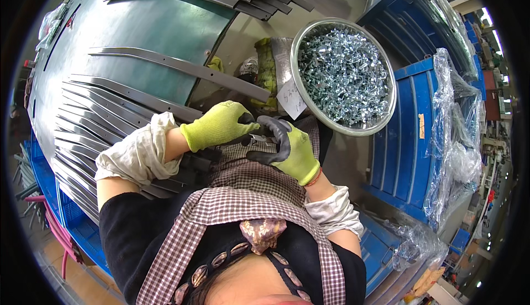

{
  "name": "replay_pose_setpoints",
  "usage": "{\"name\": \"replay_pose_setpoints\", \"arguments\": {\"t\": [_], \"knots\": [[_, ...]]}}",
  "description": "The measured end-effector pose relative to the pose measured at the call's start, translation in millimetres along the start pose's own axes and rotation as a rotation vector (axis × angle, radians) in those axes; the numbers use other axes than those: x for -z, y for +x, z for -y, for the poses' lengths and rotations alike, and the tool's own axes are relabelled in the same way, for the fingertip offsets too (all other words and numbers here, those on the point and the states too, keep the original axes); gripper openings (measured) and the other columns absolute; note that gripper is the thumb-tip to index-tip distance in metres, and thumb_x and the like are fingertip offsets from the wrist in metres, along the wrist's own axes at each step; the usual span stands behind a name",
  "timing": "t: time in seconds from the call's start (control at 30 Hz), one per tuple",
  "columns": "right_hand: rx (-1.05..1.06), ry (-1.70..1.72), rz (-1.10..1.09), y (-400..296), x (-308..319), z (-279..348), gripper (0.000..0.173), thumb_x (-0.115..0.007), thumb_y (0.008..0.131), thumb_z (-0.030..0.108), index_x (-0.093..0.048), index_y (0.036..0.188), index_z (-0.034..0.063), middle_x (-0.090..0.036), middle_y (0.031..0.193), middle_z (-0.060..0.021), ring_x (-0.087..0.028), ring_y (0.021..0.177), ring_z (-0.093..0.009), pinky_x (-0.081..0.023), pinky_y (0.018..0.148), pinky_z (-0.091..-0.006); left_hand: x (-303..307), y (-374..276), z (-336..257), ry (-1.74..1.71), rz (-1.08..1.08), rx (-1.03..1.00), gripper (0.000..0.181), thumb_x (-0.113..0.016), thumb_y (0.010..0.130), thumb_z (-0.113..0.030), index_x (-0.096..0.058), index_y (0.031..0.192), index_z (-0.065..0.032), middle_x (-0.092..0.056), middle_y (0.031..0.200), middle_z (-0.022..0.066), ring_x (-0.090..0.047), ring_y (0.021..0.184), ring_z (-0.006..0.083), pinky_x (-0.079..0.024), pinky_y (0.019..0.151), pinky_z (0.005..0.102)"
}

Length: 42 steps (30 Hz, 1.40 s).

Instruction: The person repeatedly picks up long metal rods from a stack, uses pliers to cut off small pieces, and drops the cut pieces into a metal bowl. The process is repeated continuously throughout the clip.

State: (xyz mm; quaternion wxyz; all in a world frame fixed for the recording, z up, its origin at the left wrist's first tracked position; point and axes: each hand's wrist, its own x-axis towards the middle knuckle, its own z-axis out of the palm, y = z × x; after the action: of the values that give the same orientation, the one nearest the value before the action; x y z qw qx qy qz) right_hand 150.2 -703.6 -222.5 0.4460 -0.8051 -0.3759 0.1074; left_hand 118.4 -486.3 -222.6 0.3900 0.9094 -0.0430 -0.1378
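Note:
My left hand (221,125), in a yellow-green glove with dark coated fingers, is bent at the left over the lap. Its fingertips touch or nearly touch those of my right hand (292,145), gloved alike. Between the curled fingers and thumb of the right hand sits a small shiny metal piece (261,138), perhaps a clip. What the left fingers hold is hidden. A dark metal strip (140,94) runs from the table towards the left wrist, its near end out of sight behind the glove. Above the hands, a single punched metal strip (178,63) juts past the table edge.
Many small shiny metal clips fill a round basin (295,56) at the right, with a handwritten paper tag (292,100) beside it. Strips are stacked on the green-topped table (165,27). Blue metal bins (408,139) with plastic film (455,139) stand at right.

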Motion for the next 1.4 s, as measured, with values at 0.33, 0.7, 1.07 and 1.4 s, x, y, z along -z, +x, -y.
{"name": "replay_pose_setpoints", "arguments": {"t": [0.33, 0.7, 1.07, 1.4], "knots": [[-0.02, -0.073, -0.101, 5, -12, -34, 0.043, -0.082, 0.074, 0.026, -0.066, 0.11, 0.0063, -0.071, 0.093, -0.0112, -0.069, 0.083, -0.029, -0.056, 0.073, -0.0358, 30, 12, -5, 0.003, 0.072, -0.012, 0.02, -0.07, 0.083, -0.015, -0.072, 0.094, 0.0019, -0.069, 0.084, 0.0195, -0.066, 0.078, 0.0347, -0.053, 0.074, 0.0392], [0.098, -0.112, 0.063, 40, -11, -91, 0.03, -0.071, 0.079, 0.018, -0.068, 0.106, 0.007, -0.067, 0.084, -0.0134, -0.066, 0.078, -0.034, -0.052, 0.069, -0.0411, 46, 39, 73, 0.554, 0.025, -0.285, 0.064, -0.082, 0.062, -0.025, -0.063, 0.12, -0.0063, -0.064, 0.115, 0.0117, -0.061, 0.106, 0.0307, -0.048, 0.093, 0.0414], [-0.037, -0.055, 0.013, 43, -32, -119, 0.012, -0.075, 0.079, 0.008, -0.069, 0.088, 0.0026, -0.064, 0.07, -0.0074, -0.058, 0.06, -0.017, -0.048, 0.062, -0.0266, 49, 38, 71, 0.458, -0.009, -0.314, 0.06, -0.082, 0.059, -0.023, -0.067, 0.114, -0.006, -0.067, 0.109, 0.0113, -0.063, 0.101, 0.0315, -0.05, 0.09, 0.0416], [-0.11, -0.085, -0.018, 3, -5, -87, 0.014, -0.067, 0.084, 0.013, -0.069, 0.097, 0.0066, -0.07, 0.089, -0.0131, -0.067, 0.081, -0.033, -0.053, 0.071, -0.0386, 49, 41, 71, 0.482, -0.003, -0.259, 0.059, -0.081, 0.062, -0.025, -0.066, 0.116, -0.0073, -0.066, 0.112, 0.0111, -0.062, 0.103, 0.0308, -0.049, 0.091, 0.041]]}}
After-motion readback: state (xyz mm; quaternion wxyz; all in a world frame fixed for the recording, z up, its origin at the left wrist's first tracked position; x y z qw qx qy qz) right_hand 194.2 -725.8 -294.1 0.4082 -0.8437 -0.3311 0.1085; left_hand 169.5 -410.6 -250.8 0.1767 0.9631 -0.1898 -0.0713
